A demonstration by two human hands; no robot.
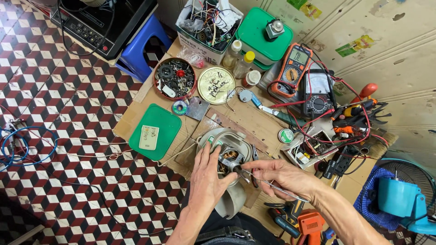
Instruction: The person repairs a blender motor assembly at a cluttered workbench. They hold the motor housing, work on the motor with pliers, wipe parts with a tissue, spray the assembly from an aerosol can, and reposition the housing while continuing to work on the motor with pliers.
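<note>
Left hand (208, 174) cupped on rounded grey plastic fan housing (230, 199), copper-wound motor (230, 158) inside; right hand (276, 174) pinching thin metal tweezers (268, 181); scuffed wood tabletop (254, 122).

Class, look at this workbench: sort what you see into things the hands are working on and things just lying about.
In hand:
left hand steadying the grey motor housing
right hand holding a thin metal tool at it

Lying about:
orange multimeter
green lid with remote
round tin of parts
solder reel
blue stool
</note>
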